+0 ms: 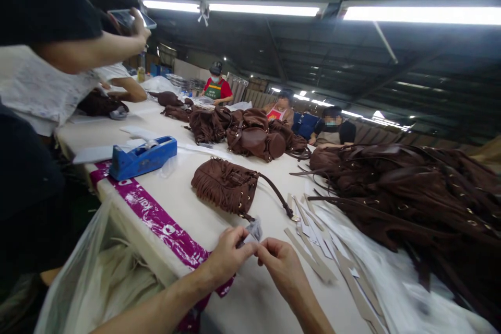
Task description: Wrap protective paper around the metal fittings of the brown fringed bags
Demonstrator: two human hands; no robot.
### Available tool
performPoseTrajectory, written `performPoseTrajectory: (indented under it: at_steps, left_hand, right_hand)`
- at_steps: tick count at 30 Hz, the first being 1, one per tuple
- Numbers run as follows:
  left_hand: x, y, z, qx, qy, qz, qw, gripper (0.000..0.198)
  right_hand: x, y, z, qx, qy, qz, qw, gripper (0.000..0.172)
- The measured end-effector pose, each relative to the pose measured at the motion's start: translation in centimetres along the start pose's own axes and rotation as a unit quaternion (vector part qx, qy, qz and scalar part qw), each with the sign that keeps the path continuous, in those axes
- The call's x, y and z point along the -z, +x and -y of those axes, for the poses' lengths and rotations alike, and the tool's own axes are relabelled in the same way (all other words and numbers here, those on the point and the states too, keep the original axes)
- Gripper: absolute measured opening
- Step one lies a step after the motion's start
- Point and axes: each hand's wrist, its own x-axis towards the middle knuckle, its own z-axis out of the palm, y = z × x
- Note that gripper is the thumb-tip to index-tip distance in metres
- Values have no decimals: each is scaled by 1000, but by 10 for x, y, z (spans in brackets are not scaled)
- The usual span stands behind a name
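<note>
My left hand (230,250) is closed, its thumb and fingers pinching a small white paper piece (250,239). A crumpled grey translucent wrap (255,228) sticks up just beyond those fingers, at the end of a short dark strap. My right hand (279,262) is closed in a pinch at the near edge of the white piece; what lies between its fingertips is too small to make out. Beyond both hands lies a brown fringed bag (227,185) on the table (219,219). Its strap (276,193) curves right to a metal-tipped end.
A blue tape dispenser (144,156) stands at left, near purple printed tape (156,219) along the edge. Card strips (313,255) lie at right beside a large pile of brown bags (391,188). More bags (254,135) sit farther back. A person's forearm (94,52) with a phone and several seated workers are around.
</note>
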Motion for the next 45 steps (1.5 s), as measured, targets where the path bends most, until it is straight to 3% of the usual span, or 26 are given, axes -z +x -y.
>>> performPoseTrajectory:
  at_steps: [4,7,11,14,21,28,30,33,35,38,41,45]
  left_hand:
    - [-4,2,0,19,-66,13,998,23]
    - [-5,2,-2,32,-98,40,994,26]
    - [-4,2,-6,55,-102,84,990,30]
    - [-3,3,-6,52,-82,82,992,31]
    - [-8,4,0,14,-82,72,994,29]
    - [-14,-1,-1,-29,-13,6,999,24]
    - [-15,-3,1,-36,27,-8,999,22]
    - [-16,-5,2,-43,87,-22,995,17]
    - [-17,-7,0,-43,125,-27,991,14]
    - [-16,-11,-5,-36,165,-25,985,12]
    - [-14,-16,-8,-34,166,-13,985,14]
    - [-12,-19,-10,-55,150,21,987,16]
  right_hand:
    - [7,-5,-3,-48,67,40,996,32]
    - [11,-8,-6,-86,121,39,988,40]
    - [5,-6,-9,-51,139,10,989,33]
    - [-1,-5,-11,-44,128,0,991,29]
    - [-12,-14,-16,11,115,-112,987,27]
    - [-25,-21,-27,16,53,-254,966,22]
    - [-26,-22,-28,6,88,-227,970,22]
    - [-26,-25,-23,-48,235,-121,963,26]
    - [-26,-26,-19,-119,358,-64,924,30]
    - [-25,-27,-14,-197,484,-49,851,40]
    - [-21,-26,-13,-220,518,-41,826,50]
    - [-15,-25,-13,-247,497,-13,832,54]
